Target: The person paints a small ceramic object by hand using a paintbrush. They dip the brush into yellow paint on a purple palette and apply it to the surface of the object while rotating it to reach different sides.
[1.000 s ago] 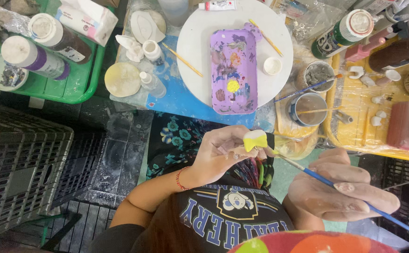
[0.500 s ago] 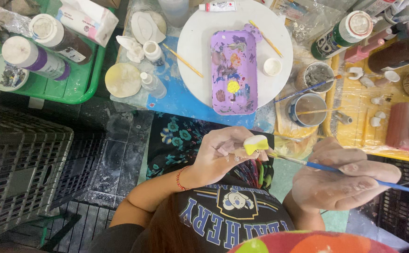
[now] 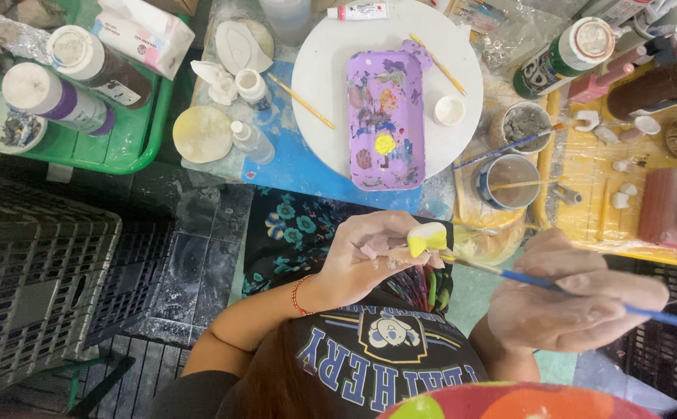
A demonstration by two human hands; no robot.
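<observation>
My left hand pinches a small bow-shaped piece, part yellow and part white, in front of my chest. My right hand grips a blue-handled paintbrush; its tip touches the right side of the piece. A purple palette tray with dabs of paint, one bright yellow, lies on a round white board straight ahead of my hands.
Two water cups with brushes stand right of the board. Paint bottles and small white pieces sit on a yellow tray at right. A green tray with bottles is at far left. Grey plastic crates flank my left side.
The brush handle has swung flatter, its tail rising toward the right edge. My right hand shifted slightly with it. My left hand keeps the piece in the same place.
</observation>
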